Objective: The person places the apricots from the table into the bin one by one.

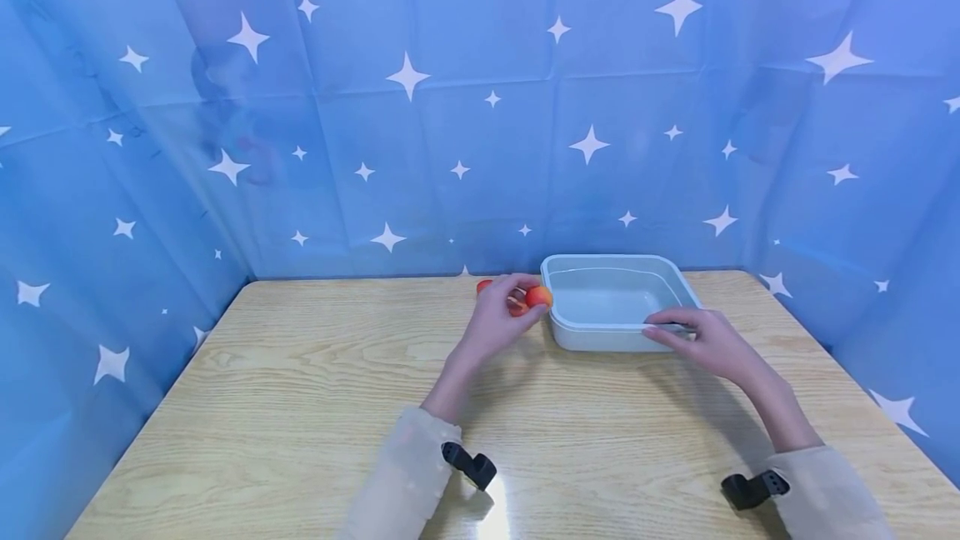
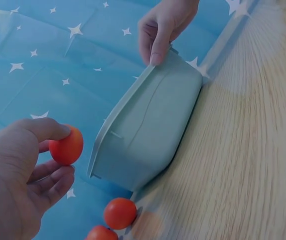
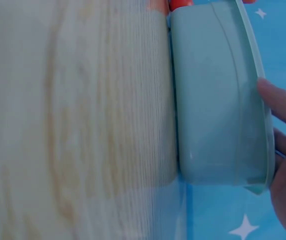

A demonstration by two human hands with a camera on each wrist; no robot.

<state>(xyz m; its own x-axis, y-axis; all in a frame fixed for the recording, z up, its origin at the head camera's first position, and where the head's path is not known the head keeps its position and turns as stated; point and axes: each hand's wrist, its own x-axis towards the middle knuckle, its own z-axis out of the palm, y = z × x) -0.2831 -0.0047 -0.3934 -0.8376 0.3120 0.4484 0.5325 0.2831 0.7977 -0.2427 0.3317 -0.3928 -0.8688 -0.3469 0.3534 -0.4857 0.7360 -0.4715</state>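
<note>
Between the thumb and fingers of my left hand (image 1: 497, 315) is a red-orange tomato (image 2: 66, 145), held up just left of a pale blue-green plastic basin (image 1: 611, 339). In the head view that tomato (image 1: 538, 297) appears beside the basin's left rim. My right hand (image 1: 708, 344) pinches the basin's near right rim, thumb outside and fingers over the edge. The basin stands upright on the table. Two more tomatoes lie by its left end: one tomato (image 2: 120, 213) close to the wall, another tomato (image 2: 102, 233) partly cut off by the frame. My left hand partly hides them in the head view.
The wooden table (image 1: 300, 407) reaches back to a blue curtain (image 1: 480, 107) with white stars, which also hangs along both sides. The basin sits near the table's back edge. A black wrist camera (image 1: 469, 465) is strapped on the left sleeve, another black camera (image 1: 753, 490) on the right.
</note>
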